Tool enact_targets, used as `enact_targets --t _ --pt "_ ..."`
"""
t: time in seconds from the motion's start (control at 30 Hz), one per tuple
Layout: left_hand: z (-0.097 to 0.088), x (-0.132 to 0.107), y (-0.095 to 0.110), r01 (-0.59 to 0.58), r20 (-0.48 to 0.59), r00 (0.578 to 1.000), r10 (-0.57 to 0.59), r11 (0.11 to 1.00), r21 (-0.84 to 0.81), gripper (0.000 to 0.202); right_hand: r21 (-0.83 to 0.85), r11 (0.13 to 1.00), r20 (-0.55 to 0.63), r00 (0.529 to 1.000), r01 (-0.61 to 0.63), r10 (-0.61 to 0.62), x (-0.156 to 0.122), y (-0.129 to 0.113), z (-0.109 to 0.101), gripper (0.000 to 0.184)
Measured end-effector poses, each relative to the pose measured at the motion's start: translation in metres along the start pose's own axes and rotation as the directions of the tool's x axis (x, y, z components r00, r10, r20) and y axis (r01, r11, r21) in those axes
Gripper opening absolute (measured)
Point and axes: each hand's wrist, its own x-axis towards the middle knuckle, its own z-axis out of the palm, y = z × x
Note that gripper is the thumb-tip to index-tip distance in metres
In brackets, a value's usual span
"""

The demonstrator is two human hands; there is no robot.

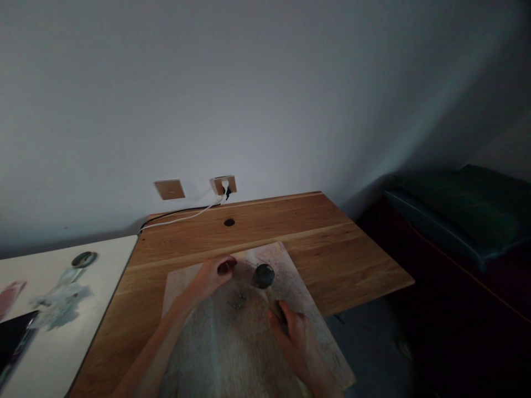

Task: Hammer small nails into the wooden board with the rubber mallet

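My right hand [296,340] is wrapped round the handle of a mallet [264,276] with a dark, round head. The head is over the upper right part of a pale, worn board [199,354]. Left of it, my left hand [214,273] is above the board with its fingers curled together. Whatever those fingers hold is in shadow and too small to name. Between the hands lies a little group of thin metal nails [238,301]. Small dark specks show on the board just beyond the mallet head, too blurred to identify.
Under the board is a wooden desk [352,249] with a cable hole [229,222]. Cables [178,220] run to a wall socket [225,185]. At left, a white table [108,271] holds a roll of tape [84,259] and crumpled plastic [62,304]. A dark cushion [464,210] lies right.
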Motion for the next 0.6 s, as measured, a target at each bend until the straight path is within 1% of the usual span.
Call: enact_targets --t 0.17,0.3,0.4,0.5,0.6 --pt "0.0031 0.0016 -0.0041 -0.022 0.013 1.0 0.021 0.998 0.064 0.024 -0.03 0.999 0.032 0.999 -0.027 0.028 0.0017 -0.005 -0.0036 0.037" --pt "0.003 -0.0005 -0.0006 -0.019 0.049 0.999 0.014 0.995 0.101 0.024 -0.052 0.999 -0.049 0.999 -0.001 -0.001 0.0 -0.0044 -0.0019 0.037" --pt "0.0031 -0.0021 0.0014 -0.031 0.054 0.998 0.023 0.99 0.136 0.023 -0.026 1.0 -0.052 0.999 0.006 -0.008 -0.0008 -0.0012 -0.0001 0.035" --pt "0.005 -0.0026 0.0008 -0.053 0.051 0.998 0.046 0.987 0.15 0.023 -0.007 1.0 -0.052 0.999 0.008 -0.009 -0.0013 0.0006 0.0004 0.039" --pt "0.0079 -0.0029 -0.0007 -0.052 0.033 0.998 0.047 0.987 0.151 0.024 -0.008 1.0 -0.039 0.999 0.003 -0.004 -0.0015 0.0002 -0.0003 0.043"
